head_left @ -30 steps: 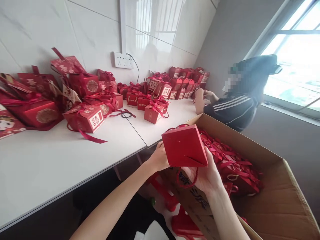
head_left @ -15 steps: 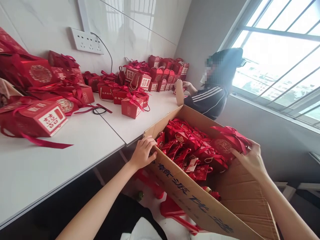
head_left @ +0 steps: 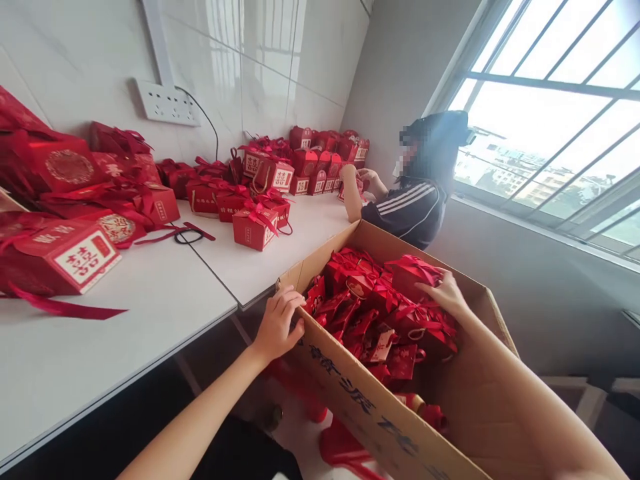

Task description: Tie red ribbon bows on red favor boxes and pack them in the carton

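A large cardboard box with dark writing on its side stands beside the table and holds several red gift boxes with ribbons. My left hand grips the box's near left rim, fingers over the edge and thumb on the outer side. Inside the carton, toward its far side, my right hand holds a red ribboned gift box on top of the others. Its fingers and thumb are on the right end of that box.
On the white table stand several red gift boxes and a black cord loop. A person handles a red item at the table's far end. A red stool is below the carton.
My right hand has moved left and inward with the red gift box, from the carton's right side onto the other boxes. My left hand still grips the rim. The view has shifted slightly.
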The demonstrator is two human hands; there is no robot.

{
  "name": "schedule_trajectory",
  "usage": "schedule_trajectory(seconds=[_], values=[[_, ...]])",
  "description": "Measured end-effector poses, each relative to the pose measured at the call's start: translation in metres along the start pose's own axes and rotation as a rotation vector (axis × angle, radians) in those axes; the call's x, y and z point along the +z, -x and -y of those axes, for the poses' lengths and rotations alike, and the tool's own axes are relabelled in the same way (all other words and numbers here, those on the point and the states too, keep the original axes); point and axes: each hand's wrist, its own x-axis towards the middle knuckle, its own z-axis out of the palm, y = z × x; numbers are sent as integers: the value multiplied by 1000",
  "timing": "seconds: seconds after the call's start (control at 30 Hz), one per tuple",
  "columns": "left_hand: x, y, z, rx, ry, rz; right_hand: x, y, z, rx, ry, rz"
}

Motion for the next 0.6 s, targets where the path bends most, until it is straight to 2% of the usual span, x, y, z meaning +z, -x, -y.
schedule_trajectory(seconds=[0.1, 0.23, 0.4, 0.6], values=[[2, 2, -2, 15, -3, -32, 50, -36, 34, -45, -45, 61], [3, 3, -9, -41, 18, 0, 107, -69, 68, -82, -82, 69], [0, 3, -17, -119, 68, 79, 164, -69, 78, 21, -58, 179], [1, 4, -16, -138, 115, 128, 199, -58, 86, 170, -4, 116]])
